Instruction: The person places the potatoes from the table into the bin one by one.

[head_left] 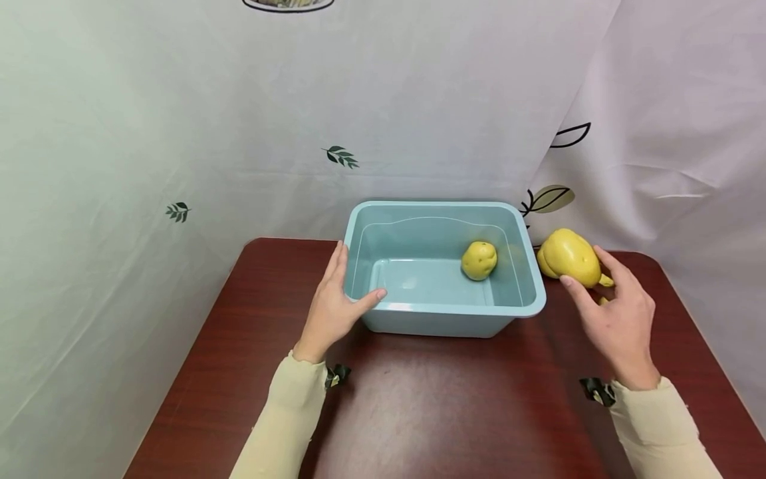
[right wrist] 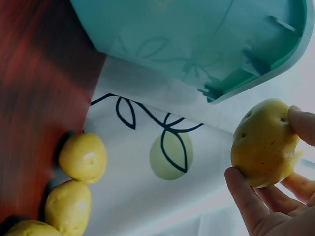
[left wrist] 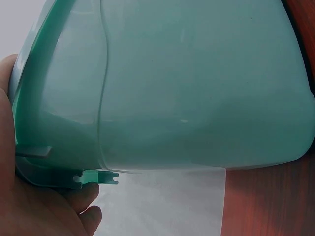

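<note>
At the light-blue bin's left front corner, the left hand grips the rim, thumb over the edge and fingers along the outer side; the left wrist view shows this hand at the bin wall. One yellow potato lies inside the bin, towards its right end. Right of the bin, the right hand pinches another potato between thumb and fingers. In the right wrist view this potato is held clear of the table, outside the bin.
Several more potatoes lie on the dark red table right of the bin, among them one and another touching it in the right wrist view. A pale cloth with leaf prints hangs behind the table.
</note>
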`<state>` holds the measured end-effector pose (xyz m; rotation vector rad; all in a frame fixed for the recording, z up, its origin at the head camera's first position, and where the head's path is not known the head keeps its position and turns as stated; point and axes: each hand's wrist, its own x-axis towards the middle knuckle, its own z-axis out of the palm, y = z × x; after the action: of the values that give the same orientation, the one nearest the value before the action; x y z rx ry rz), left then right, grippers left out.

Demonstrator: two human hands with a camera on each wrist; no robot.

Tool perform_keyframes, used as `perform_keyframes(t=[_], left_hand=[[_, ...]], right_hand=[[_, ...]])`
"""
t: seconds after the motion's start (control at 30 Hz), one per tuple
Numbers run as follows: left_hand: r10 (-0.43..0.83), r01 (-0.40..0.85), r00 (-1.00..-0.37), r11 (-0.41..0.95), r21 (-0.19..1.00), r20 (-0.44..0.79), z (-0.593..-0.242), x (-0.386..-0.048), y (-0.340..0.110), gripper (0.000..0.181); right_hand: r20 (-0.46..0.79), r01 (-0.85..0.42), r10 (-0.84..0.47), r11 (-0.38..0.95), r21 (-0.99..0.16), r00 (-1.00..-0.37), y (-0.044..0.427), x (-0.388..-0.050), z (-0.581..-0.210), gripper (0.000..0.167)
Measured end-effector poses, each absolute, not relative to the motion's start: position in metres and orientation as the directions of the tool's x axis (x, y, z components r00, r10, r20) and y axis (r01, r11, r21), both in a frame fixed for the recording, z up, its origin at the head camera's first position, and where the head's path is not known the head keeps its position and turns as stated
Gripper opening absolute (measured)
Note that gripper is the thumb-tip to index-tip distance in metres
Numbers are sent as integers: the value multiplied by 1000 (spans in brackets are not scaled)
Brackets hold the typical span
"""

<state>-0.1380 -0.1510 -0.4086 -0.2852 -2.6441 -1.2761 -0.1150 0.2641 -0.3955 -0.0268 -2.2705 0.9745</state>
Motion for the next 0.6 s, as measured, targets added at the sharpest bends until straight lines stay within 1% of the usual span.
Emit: perform_keyframes(t=[0.6], left_hand=[[85, 251, -964, 607, 754, 252, -409, -138, -150, 109]], right_hand=[[610, -352, 200, 664, -660, -766, 246, -112, -380, 76]])
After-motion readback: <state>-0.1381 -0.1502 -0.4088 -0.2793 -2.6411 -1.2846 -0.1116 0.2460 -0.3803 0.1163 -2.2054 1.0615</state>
